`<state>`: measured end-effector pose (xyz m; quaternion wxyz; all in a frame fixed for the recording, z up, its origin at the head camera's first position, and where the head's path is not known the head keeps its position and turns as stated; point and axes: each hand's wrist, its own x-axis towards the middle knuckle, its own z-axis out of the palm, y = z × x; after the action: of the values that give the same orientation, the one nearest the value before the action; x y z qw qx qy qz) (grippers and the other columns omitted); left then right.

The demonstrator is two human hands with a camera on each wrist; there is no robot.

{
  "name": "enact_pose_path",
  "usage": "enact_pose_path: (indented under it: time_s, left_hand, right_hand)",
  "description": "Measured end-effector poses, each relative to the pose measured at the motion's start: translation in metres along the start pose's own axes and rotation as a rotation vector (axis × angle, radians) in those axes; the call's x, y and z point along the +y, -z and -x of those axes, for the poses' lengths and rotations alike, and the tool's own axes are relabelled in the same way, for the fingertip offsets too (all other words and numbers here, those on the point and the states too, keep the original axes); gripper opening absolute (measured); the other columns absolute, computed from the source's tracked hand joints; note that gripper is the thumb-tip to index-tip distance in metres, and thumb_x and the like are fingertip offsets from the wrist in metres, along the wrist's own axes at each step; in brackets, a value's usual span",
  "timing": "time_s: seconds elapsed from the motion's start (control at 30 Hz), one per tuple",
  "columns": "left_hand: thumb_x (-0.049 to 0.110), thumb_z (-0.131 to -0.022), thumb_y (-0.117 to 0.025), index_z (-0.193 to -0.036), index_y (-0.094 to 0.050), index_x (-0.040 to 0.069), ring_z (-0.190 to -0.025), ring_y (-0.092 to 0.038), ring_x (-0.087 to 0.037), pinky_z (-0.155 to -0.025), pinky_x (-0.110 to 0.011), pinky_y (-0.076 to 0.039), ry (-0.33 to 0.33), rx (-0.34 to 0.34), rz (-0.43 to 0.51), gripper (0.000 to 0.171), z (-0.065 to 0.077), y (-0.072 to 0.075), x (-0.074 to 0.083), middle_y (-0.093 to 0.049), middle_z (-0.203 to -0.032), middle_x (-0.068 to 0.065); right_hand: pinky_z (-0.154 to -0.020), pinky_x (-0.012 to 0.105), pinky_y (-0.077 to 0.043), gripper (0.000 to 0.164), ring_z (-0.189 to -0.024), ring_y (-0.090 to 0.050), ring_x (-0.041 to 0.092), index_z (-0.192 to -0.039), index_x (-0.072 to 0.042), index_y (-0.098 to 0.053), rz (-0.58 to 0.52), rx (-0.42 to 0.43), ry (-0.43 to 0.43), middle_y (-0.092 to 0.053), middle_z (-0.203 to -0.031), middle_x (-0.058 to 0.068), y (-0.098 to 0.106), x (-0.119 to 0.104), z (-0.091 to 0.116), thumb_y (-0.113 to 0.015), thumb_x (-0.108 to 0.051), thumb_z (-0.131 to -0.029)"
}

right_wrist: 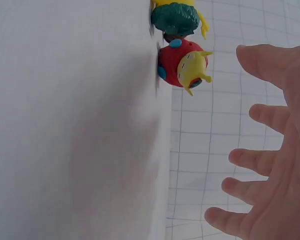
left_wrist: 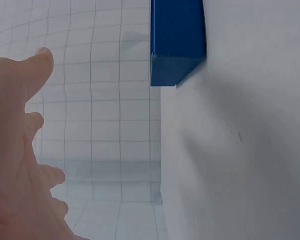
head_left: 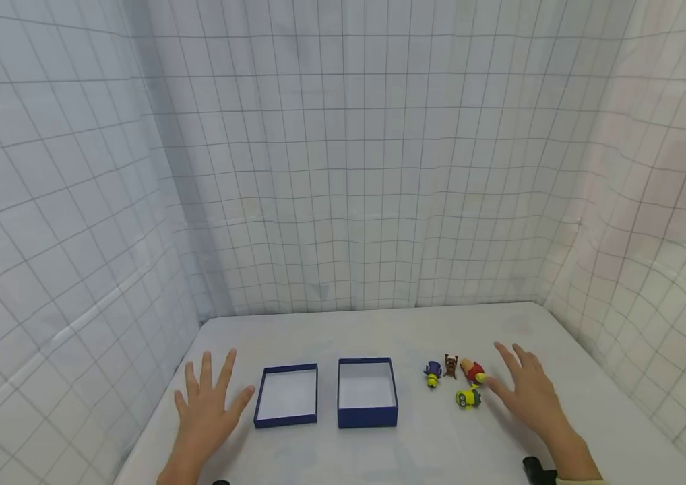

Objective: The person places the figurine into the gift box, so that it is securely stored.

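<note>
My left hand (head_left: pixel 205 414) hovers with spread fingers left of a shallow blue box lid (head_left: pixel 286 423), whose white inside faces up. Right of the lid stands a deeper open blue box (head_left: pixel 367 417), white inside. Over the table's right side my right hand (head_left: pixel 531 397) is spread, holding nothing. Closest to it are a yellow and green figurine (head_left: pixel 469 398) and a red and yellow figurine (head_left: pixel 474 371), the latter also in the right wrist view (right_wrist: pixel 182 62). Beyond lie a small brown figurine (head_left: pixel 451 365) and a blue and yellow figurine (head_left: pixel 432 373).
The white table (head_left: pixel 416 448) carries the box, lid and figurines. Grid-patterned white curtains (head_left: pixel 367 168) enclose it at the back and both sides. A black strap piece (head_left: pixel 538 470) shows at the right wrist.
</note>
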<state>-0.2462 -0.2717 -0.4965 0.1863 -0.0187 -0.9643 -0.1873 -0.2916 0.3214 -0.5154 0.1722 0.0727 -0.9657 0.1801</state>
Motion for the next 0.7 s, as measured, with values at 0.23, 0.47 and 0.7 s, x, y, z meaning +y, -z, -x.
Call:
enact_pose_path:
  time_s: [0.23,0.47,0.7]
  left_hand:
    - [0.058,-0.097,-0.057,-0.163,-0.011,0.025,-0.145,0.005,-0.058,-0.097,-0.089,-0.009,-0.027,-0.018,0.066,0.088,-0.002,-0.002,0.024,-0.006,-0.162,-0.033]
    - [0.056,-0.097,-0.058,-0.163,-0.013,0.023,-0.146,0.001,-0.058,-0.101,-0.085,-0.014,-0.061,-0.039,0.180,0.087,0.000,-0.008,0.046,-0.007,-0.163,-0.031]
    - [0.060,-0.095,-0.058,-0.163,-0.011,0.028,-0.147,0.000,-0.055,-0.102,-0.084,-0.018,-0.057,-0.091,0.288,0.088,0.005,-0.015,0.066,-0.005,-0.166,-0.024]
  right_hand:
    - [-0.094,0.079,-0.038,0.071,-0.132,-0.036,0.055,-0.154,-0.012,-0.039,-0.141,-0.035,-0.006,-0.038,-0.149,0.031,-0.005,-0.013,-0.002,-0.069,-0.038,-0.096]
    - [-0.095,0.072,-0.042,0.063,-0.127,-0.047,0.049,-0.149,-0.014,-0.049,-0.186,-0.009,0.009,-0.051,-0.142,0.023,-0.004,-0.022,-0.002,-0.074,-0.030,-0.093]
    - [-0.087,0.054,-0.057,0.053,-0.117,-0.060,0.036,-0.139,-0.017,-0.060,-0.253,0.026,0.057,-0.064,-0.130,0.010,-0.005,-0.028,0.000,-0.078,-0.020,-0.090]
